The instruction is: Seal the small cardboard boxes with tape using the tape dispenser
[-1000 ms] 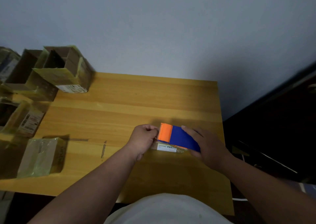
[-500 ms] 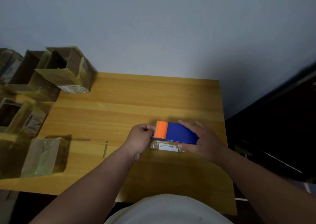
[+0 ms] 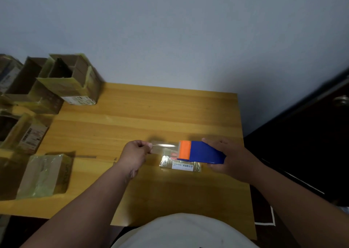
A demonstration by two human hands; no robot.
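In the head view we look down on a wooden table point(image 3: 143, 115) that stands against a pale wall. Our right hand point(image 3: 232, 159) grips the tape dispenser point(image 3: 200, 152), which has a blue body and an orange front part; the fingers and thumb are curled around the blue body. Our left hand point(image 3: 135, 153) pinches the free end of a clear tape strip point(image 3: 164, 147), which is stretched between the fingers and the orange front of the dispenser. The small cardboard box point(image 3: 180, 166) lies flat on the table just under the dispenser, near the right edge; it is shiny with tape and it carries a white label on the side toward us. We cannot tell whether the dispenser touches the box.

On the left side of the table stand several open cardboard boxes point(image 3: 73, 81) with yellowish tape on their flaps. Nearer to us on the left lies one taped box point(image 3: 45, 174), closed.
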